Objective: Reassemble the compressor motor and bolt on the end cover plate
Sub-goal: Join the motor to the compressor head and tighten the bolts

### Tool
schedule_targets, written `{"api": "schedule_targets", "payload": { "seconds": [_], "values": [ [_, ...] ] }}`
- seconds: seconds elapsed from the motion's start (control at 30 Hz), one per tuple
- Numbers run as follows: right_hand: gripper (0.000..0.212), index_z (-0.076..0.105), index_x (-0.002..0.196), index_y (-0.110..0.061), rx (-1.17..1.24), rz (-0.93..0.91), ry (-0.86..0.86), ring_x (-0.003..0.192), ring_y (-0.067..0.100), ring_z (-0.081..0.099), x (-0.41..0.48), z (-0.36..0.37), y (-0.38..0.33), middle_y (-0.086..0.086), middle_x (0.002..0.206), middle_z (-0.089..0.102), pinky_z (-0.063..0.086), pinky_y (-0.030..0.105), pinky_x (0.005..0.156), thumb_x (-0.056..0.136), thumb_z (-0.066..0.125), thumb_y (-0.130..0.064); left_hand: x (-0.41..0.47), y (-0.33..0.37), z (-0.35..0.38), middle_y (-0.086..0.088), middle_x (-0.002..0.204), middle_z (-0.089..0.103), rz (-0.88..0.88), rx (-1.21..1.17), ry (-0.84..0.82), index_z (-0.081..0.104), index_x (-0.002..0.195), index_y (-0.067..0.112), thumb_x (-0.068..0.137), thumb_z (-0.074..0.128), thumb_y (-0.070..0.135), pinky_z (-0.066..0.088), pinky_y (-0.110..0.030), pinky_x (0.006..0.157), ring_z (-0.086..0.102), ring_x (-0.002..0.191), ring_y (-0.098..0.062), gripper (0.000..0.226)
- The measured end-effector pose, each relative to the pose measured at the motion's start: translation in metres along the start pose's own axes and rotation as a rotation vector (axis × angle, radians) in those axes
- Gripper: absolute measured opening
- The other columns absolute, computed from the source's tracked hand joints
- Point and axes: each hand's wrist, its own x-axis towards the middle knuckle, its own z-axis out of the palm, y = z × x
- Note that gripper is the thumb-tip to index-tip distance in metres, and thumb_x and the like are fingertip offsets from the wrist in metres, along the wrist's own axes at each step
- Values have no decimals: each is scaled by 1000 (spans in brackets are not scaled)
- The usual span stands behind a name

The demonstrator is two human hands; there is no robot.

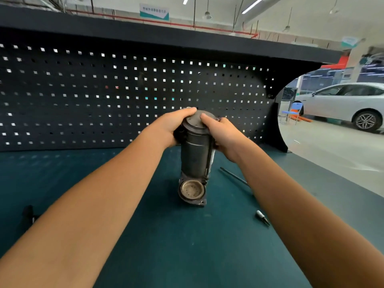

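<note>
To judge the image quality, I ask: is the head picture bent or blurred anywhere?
Head view: the wide lens curves the pegboard; backlight shines through its holes; the motor, left hand and right hand look sharp; the white car at right is softer.

The compressor motor [195,154] stands upright on the green bench mat [145,225], with an open round bore [191,189] at its base facing the camera. The left hand [170,125] and right hand [224,134] grip the upper housing from opposite sides, both thumbs resting on the end cover plate [196,121]. A long thin rod [234,177] and a short driver bit [262,217] lie to the right. A black pegboard [124,90] stands behind.
</note>
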Motion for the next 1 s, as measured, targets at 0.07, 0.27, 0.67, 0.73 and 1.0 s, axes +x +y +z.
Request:
{"api": "schedule_targets", "payload": {
  "seconds": [0.07, 0.27, 0.67, 0.73, 1.0],
  "values": [
    [52, 45, 129, -8, 76, 11, 52, 106, 25, 59, 1, 2, 4, 9, 121, 59, 50, 42, 92, 89, 55, -39, 4, 1, 4, -4, 74, 71, -5, -16, -14, 66, 83, 14, 91, 58, 25, 55, -24, 54, 68, 60, -16, 15],
    [12, 56, 86, -16, 221, 1, 97, 73, 16, 62, -4, -2, 6, 3, 85, 65, 49, 25, 57, 92, 51, -25, 8, -1, 15, -5, 108, 62, 171, 393, 263, 54, 113, 9, 84, 63, 40, 53, -31, 74, 61, 91, -21, 43],
    [47, 41, 131, -3, 238, 80, 279, 105, 29, 56, -19, -17, 16, 13, 123, 55, 50, 41, 86, 94, 45, -32, 3, 1, 43, -8, 50, 58, 274, 1165, 231, 56, 63, 8, 94, 24, 54, 47, -22, 44, 59, 48, -24, 64],
    [43, 44, 129, -3, 295, 95, 282, 100, 27, 58, -27, -22, 19, 13, 118, 58, 50, 38, 80, 95, 45, -29, 4, -2, 51, -6, 52, 56, 312, 1180, 228, 52, 62, 10, 96, 23, 51, 40, -22, 45, 55, 48, -20, 62],
    [51, 37, 136, -2, 327, 109, 354, 111, 29, 55, -48, -20, 27, 13, 128, 53, 48, 42, 94, 95, 45, -31, -3, -11, 53, -10, 61, 59, 324, 1097, 264, 58, 72, 4, 97, 27, 40, 36, -16, 37, 55, 51, -19, 54]
  ]
}}
